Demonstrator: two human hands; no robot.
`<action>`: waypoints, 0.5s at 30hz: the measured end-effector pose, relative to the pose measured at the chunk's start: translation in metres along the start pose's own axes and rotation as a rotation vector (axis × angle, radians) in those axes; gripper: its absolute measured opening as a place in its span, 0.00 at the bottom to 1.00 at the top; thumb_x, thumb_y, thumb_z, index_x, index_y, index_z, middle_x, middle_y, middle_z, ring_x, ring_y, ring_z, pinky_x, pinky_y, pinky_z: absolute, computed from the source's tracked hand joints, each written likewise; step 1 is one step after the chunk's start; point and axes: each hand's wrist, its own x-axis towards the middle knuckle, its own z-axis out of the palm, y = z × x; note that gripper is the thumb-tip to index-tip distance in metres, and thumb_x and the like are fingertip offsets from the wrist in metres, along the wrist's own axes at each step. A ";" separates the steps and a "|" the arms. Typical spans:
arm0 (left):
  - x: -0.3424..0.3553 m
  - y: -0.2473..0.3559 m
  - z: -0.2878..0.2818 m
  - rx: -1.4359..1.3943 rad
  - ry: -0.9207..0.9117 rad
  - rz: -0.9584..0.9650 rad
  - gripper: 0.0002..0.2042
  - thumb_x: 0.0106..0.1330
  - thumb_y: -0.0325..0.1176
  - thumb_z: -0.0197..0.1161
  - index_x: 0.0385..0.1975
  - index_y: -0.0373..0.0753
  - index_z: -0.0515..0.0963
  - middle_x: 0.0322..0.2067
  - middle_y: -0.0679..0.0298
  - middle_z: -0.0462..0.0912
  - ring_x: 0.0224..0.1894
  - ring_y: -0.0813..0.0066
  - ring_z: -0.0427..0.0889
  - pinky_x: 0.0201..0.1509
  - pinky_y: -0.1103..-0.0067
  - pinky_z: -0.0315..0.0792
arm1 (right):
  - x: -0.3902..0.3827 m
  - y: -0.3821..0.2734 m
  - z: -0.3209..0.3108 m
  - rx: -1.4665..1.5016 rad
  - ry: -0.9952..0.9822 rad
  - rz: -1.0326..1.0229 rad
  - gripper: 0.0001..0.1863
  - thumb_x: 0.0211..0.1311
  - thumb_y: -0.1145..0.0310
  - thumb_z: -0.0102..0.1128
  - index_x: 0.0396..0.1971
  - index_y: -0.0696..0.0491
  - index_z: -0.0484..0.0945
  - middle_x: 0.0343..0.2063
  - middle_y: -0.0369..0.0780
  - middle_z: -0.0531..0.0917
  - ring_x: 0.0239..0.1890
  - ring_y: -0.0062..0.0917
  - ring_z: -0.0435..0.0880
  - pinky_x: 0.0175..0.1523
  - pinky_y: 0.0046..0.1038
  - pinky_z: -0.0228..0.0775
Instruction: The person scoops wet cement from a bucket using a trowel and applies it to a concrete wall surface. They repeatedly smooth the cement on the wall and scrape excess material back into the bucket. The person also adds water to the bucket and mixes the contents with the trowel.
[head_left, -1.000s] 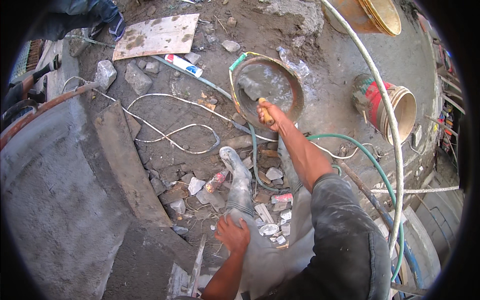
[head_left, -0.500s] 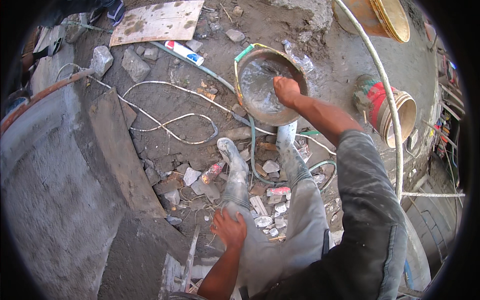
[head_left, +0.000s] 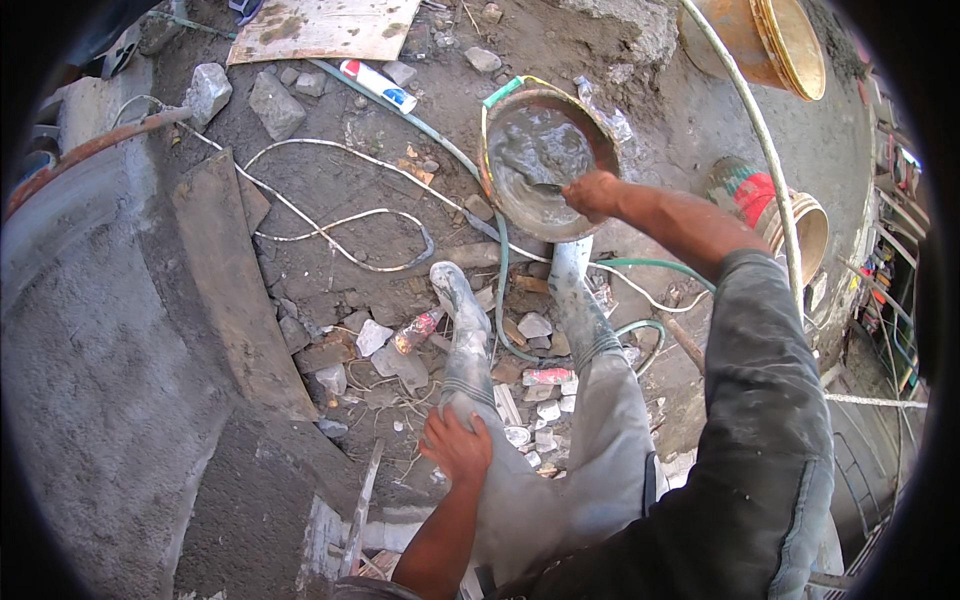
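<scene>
My right hand (head_left: 594, 195) is closed at the lower right of a round bucket (head_left: 607, 150), gripping what looks like a trowel (head_left: 545, 188). Its handle is hidden in my fist, and only a dark bit of the blade shows in the wet grey mix (head_left: 540, 145). The mix is swirled and shiny. A green grip (head_left: 503, 91) sits on the bucket's wire handle, which lies against the rim. My left hand (head_left: 456, 445) rests on my left leg near the knee, holding nothing, its fingers spread on the grey trousers.
Rubble (head_left: 535, 326) lies around my boots (head_left: 462, 300). A green hose (head_left: 440, 150) and a white cable (head_left: 330, 147) cross the ground. At the right are a yellowish bucket (head_left: 735, 45) and a tipped red-banded bucket (head_left: 757, 198). A plank (head_left: 235, 290) lies left, beside a grey cement surface (head_left: 110, 370).
My right hand has shifted lower and rightward within the bucket. The watery contents look greyer and more churned. My left hand stays on my leg, and the view has shifted slightly.
</scene>
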 end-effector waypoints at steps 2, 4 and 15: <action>0.000 0.000 0.001 0.012 0.019 0.000 0.25 0.62 0.48 0.54 0.55 0.39 0.68 0.59 0.55 0.65 0.64 0.60 0.61 0.63 0.51 0.52 | -0.029 0.012 -0.032 -0.031 -0.033 -0.026 0.16 0.52 0.67 0.63 0.41 0.56 0.81 0.37 0.43 0.86 0.42 0.34 0.85 0.44 0.35 0.78; 0.000 -0.001 0.001 0.004 -0.005 -0.013 0.25 0.62 0.48 0.54 0.55 0.40 0.68 0.59 0.55 0.65 0.64 0.60 0.60 0.63 0.51 0.51 | -0.059 0.017 -0.056 -0.056 0.081 0.077 0.13 0.57 0.69 0.55 0.42 0.58 0.76 0.33 0.44 0.85 0.38 0.37 0.86 0.40 0.36 0.78; 0.001 -0.005 0.005 -0.021 -0.009 -0.017 0.25 0.62 0.49 0.54 0.55 0.40 0.69 0.59 0.55 0.66 0.64 0.59 0.60 0.63 0.51 0.51 | 0.049 -0.011 0.011 0.209 0.360 0.671 0.20 0.58 0.70 0.57 0.50 0.58 0.71 0.35 0.40 0.86 0.33 0.32 0.87 0.24 0.38 0.79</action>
